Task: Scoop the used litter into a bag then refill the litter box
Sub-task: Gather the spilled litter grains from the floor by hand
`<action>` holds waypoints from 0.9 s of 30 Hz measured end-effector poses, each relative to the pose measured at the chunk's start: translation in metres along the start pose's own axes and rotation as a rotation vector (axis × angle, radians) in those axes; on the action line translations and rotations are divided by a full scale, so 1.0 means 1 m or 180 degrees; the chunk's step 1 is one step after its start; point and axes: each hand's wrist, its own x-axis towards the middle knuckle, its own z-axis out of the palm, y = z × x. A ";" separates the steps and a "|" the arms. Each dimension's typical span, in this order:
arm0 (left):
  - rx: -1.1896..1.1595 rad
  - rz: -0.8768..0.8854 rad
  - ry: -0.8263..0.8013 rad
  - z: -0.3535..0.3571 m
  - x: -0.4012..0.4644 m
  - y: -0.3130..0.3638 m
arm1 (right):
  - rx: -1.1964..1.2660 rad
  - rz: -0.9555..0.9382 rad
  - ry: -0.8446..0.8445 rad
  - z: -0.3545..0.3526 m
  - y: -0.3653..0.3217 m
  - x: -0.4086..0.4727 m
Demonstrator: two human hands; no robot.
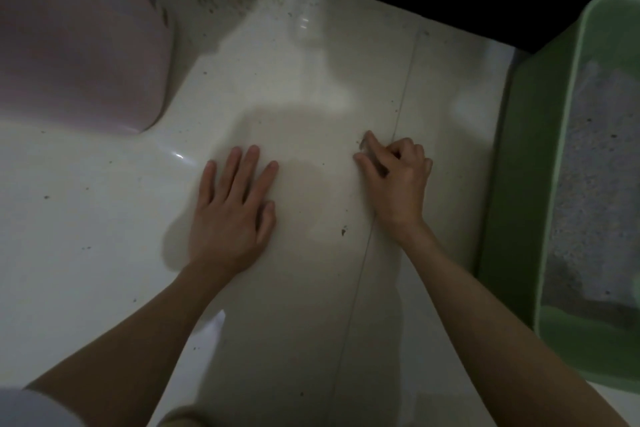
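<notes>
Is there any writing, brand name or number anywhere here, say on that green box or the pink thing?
None. The green litter box, the pink object, the floor tiles and both hands, left hand and right hand, show no words, labels or numbers.

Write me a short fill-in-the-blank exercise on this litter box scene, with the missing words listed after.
1. The left hand lies flat on the ____ with its fingers spread.
2. The litter box at the right is ____ in colour.
3. The right hand has its fingers ____, thumb and forefinger meeting at the floor.
4. The pink object sits at the upper ____ of the view.

Missing words: floor; green; curled; left
</notes>
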 end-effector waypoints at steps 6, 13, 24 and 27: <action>0.0011 -0.0006 0.0039 0.001 0.000 0.000 | 0.0330 0.0290 0.0251 0.008 -0.005 0.013; -0.0008 -0.0006 0.0016 0.001 0.001 -0.001 | 0.0127 -0.0167 0.0310 0.010 -0.005 0.013; -0.0007 0.0046 0.0171 0.003 0.000 -0.002 | -0.1403 -0.0737 -0.0245 -0.002 -0.012 0.019; 0.0011 0.0055 0.0111 0.003 0.000 -0.002 | -0.1398 -0.0520 -0.0679 -0.020 -0.018 0.021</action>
